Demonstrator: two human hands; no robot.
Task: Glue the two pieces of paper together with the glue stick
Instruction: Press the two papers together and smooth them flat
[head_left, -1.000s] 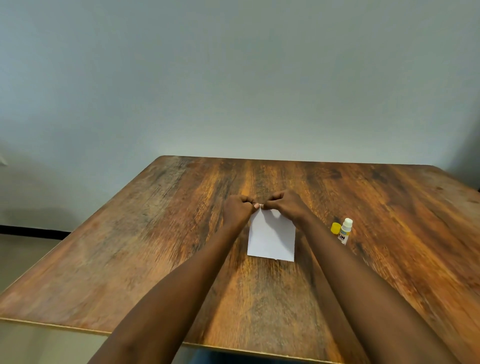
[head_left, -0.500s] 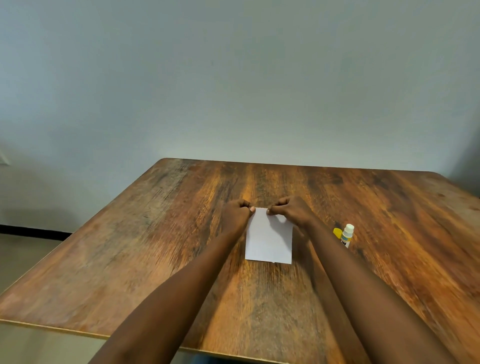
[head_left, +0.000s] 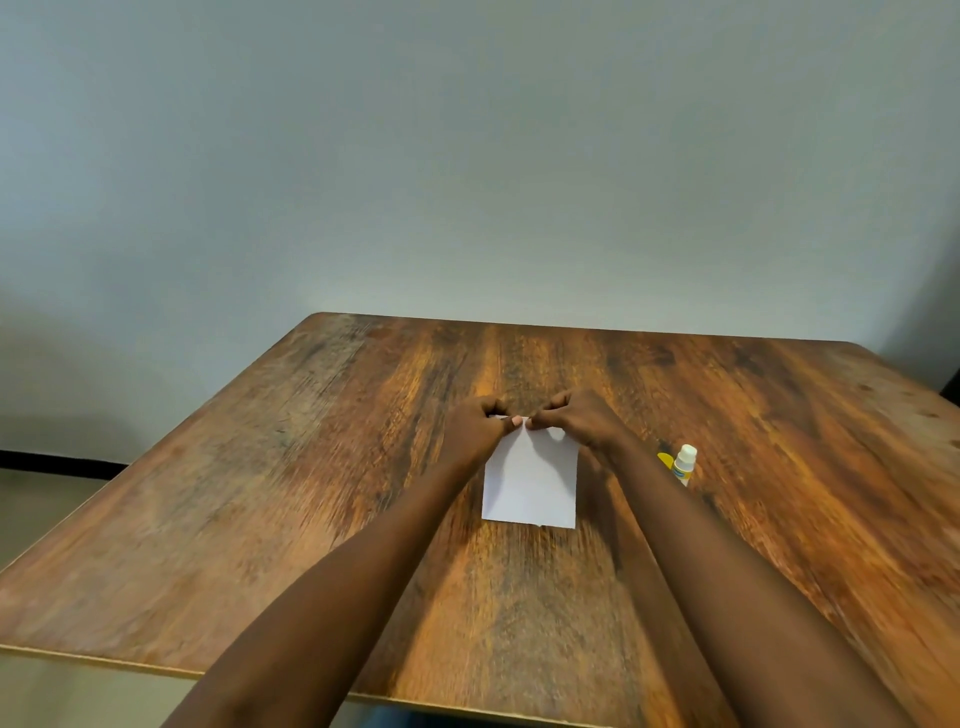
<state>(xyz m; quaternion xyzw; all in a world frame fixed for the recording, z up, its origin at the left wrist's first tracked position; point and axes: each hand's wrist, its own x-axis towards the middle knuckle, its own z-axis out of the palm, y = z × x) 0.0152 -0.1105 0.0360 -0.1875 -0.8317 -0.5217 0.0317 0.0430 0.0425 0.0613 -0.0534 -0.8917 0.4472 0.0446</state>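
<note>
A white paper (head_left: 530, 483) lies flat at the middle of the wooden table (head_left: 260, 519); whether it is one sheet or two stacked I cannot tell. My left hand (head_left: 470, 428) and my right hand (head_left: 582, 421) meet at its far edge, fingers curled, thumbs and fingertips pressing or pinching the paper's top edge at the middle. To the right of my right forearm lies the uncapped glue stick (head_left: 683, 464), white with a blue and yellow label. Its yellow cap (head_left: 664, 460) rests just left of it.
The table's near edge (head_left: 363, 693) runs across the bottom and its far edge stands close to a plain grey wall (head_left: 467, 156). Floor shows at the left beyond the table's left edge.
Half a second ago my hands were apart at the paper's two far corners. Both have slid inward and now touch at the middle of the far edge. The glue stick has not moved.
</note>
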